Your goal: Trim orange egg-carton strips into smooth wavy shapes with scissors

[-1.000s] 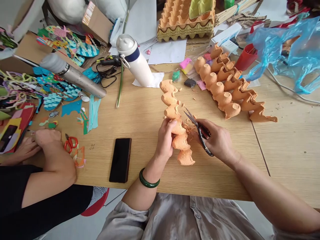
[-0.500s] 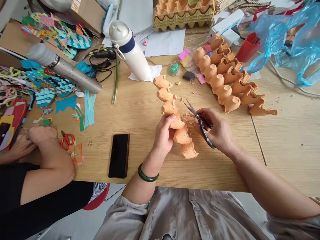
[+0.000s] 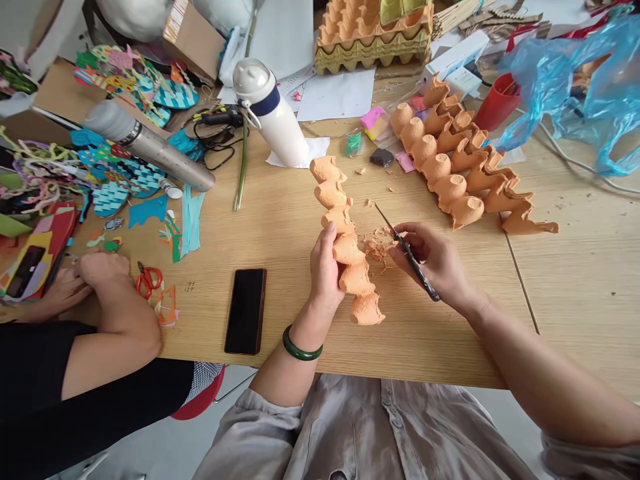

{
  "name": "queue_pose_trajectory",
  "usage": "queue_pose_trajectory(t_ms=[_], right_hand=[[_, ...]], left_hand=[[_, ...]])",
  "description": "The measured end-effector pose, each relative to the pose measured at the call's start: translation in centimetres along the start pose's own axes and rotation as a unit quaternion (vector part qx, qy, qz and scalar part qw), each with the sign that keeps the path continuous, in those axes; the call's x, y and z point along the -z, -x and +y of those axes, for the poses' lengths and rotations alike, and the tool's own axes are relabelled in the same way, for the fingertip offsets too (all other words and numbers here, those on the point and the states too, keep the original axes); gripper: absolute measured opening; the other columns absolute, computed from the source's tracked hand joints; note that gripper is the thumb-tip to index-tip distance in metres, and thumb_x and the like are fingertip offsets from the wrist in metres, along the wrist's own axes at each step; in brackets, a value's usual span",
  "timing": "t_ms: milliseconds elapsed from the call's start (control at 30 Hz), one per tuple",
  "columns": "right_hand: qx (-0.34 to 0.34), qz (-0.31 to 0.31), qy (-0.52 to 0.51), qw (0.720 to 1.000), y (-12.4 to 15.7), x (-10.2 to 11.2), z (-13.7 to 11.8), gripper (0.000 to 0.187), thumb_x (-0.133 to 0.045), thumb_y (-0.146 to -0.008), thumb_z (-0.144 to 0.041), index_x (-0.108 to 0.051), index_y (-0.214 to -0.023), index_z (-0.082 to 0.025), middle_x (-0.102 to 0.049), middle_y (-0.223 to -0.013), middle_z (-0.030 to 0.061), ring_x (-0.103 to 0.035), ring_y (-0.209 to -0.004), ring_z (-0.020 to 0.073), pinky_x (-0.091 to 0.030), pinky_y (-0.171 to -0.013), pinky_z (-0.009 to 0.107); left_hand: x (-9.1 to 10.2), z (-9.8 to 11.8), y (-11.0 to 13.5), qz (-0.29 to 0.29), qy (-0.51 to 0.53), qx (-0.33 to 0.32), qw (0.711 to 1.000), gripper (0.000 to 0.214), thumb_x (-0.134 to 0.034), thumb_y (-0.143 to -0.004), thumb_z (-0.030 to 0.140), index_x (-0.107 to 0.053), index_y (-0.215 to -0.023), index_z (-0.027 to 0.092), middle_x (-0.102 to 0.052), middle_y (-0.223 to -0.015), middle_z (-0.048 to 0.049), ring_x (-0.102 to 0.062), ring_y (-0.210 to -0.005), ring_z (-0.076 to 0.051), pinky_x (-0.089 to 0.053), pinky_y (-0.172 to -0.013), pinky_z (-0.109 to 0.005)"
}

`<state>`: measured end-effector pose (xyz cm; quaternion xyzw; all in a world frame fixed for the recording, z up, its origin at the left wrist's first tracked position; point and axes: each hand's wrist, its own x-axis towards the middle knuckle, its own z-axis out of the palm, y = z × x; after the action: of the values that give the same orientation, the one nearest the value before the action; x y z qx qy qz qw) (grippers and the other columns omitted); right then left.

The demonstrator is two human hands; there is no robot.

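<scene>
My left hand (image 3: 326,270) grips an orange egg carton strip (image 3: 349,248) near its middle, its row of cups running away from me with a ragged right edge. In my right hand (image 3: 434,263) is a pair of dark scissors (image 3: 411,257), seen edge-on, with the tips pointing away and to the left, apart from the strip. Small orange carton scraps (image 3: 379,247) lie on the table between the strip and the scissors. Further right sit several more cut egg carton strips (image 3: 453,167), close together.
A white bottle (image 3: 277,120), a steel flask (image 3: 160,153) and a black phone (image 3: 246,311) stand or lie left of me. Stacked egg trays (image 3: 373,40) are at the back; a blue plastic bag (image 3: 555,93) is at right. A co-worker's arms (image 3: 113,300) rest beside red-handled scissors (image 3: 149,280).
The strip has turned slightly in my left hand, its near end shifting left. The scissors have closed up and rotated edge-on, farther from the strip. The whole view has shifted a little.
</scene>
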<state>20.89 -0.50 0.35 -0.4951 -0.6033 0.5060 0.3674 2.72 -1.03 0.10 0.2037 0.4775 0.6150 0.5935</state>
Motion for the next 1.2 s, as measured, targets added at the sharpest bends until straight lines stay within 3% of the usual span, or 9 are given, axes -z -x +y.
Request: queue_pose_trajectory(t_ms=[133,300,433,600,733,900,1067,1200], right_hand=[[-0.068,-0.06,-0.124,0.988,-0.1,0.4,-1.0,0.045,-0.081,-0.076,-0.047,-0.06,-0.105,-0.019,-0.055,-0.071,-0.0038,-0.046,-0.063,0.0114,-0.038,-0.058,0.027],[-0.091,-0.108,-0.188,0.972,-0.4,1.1,-1.1,0.047,-0.075,-0.081,-0.038,-0.061,-0.121,-0.018,-0.061,-0.086,0.0,-0.051,-0.069,0.0127,-0.043,-0.063,0.029],[-0.061,-0.098,-0.132,0.984,-0.5,1.1,-0.8,0.046,-0.073,-0.085,-0.039,-0.06,-0.123,-0.018,-0.064,-0.087,0.0012,-0.054,-0.068,0.0133,-0.045,-0.062,0.029],[0.017,-0.05,-0.045,0.998,0.0,1.1,-1.7,0.049,-0.08,-0.079,-0.047,-0.066,-0.117,-0.018,-0.066,-0.084,0.0021,-0.059,-0.074,0.0147,-0.051,-0.069,0.029],[0.005,-0.12,-0.05,0.992,0.1,2.2,-2.6,0.042,-0.077,-0.081,-0.052,-0.071,-0.107,-0.019,-0.068,-0.086,0.0034,-0.062,-0.075,0.0156,-0.053,-0.067,0.028],[-0.043,-0.239,-0.051,0.969,-0.3,3.6,-2.6,0.042,-0.073,-0.083,-0.054,-0.075,-0.11,-0.022,-0.067,-0.082,0.0019,-0.058,-0.069,0.0142,-0.049,-0.058,0.026],[-0.037,-0.263,-0.041,0.963,-0.8,3.9,-2.2,0.043,-0.074,-0.081,-0.054,-0.078,-0.107,-0.02,-0.071,-0.091,0.0038,-0.059,-0.071,0.0143,-0.047,-0.058,0.026],[-0.04,-0.278,-0.011,0.96,-1.0,4.3,-1.9,0.041,-0.072,-0.083,-0.055,-0.078,-0.105,-0.02,-0.065,-0.078,0.0009,-0.053,-0.063,0.0121,-0.04,-0.053,0.025]], left_hand=[[-0.2,0.1,-0.1,-0.005,0.018,0.005,1.0,0.044,-0.055,-0.094,0.063,-0.073,-0.111,0.027,-0.073,-0.124,-0.0054,-0.066,-0.122,-0.026,-0.052,-0.105,-0.039],[-0.4,0.2,0.1,-0.01,0.038,0.029,0.999,0.043,-0.055,-0.094,0.061,-0.073,-0.11,0.026,-0.074,-0.121,-0.0056,-0.068,-0.115,-0.024,-0.054,-0.101,-0.037],[-0.5,0.3,0.4,-0.01,0.021,0.035,0.999,0.042,-0.06,-0.092,0.059,-0.074,-0.111,0.025,-0.076,-0.114,-0.0055,-0.07,-0.108,-0.022,-0.055,-0.093,-0.034],[-0.8,0.6,1.1,0.015,-0.068,-0.063,0.996,0.031,-0.068,-0.089,0.055,-0.073,-0.098,0.026,-0.075,-0.11,-0.0036,-0.067,-0.112,-0.024,-0.052,-0.093,-0.034],[-0.7,0.5,1.4,0.067,-0.11,-0.109,0.986,0.029,-0.073,-0.085,0.057,-0.069,-0.084,0.029,-0.071,-0.088,-0.001,-0.068,-0.102,-0.024,-0.053,-0.087,-0.035],[-0.5,0.6,1.5,0.051,-0.125,-0.139,0.981,0.03,-0.072,-0.087,0.059,-0.068,-0.086,0.029,-0.07,-0.089,0.0004,-0.069,-0.103,-0.022,-0.052,-0.094,-0.036],[-0.5,0.8,1.9,0.051,-0.172,-0.145,0.973,0.028,-0.072,-0.087,0.057,-0.067,-0.087,0.029,-0.068,-0.091,-0.0005,-0.066,-0.101,-0.021,-0.05,-0.096,-0.036],[-0.4,0.8,1.9,0.058,-0.187,-0.152,0.969,0.029,-0.073,-0.086,0.057,-0.067,-0.088,0.028,-0.067,-0.091,-0.0017,-0.065,-0.101,-0.023,-0.049,-0.094,-0.037]])
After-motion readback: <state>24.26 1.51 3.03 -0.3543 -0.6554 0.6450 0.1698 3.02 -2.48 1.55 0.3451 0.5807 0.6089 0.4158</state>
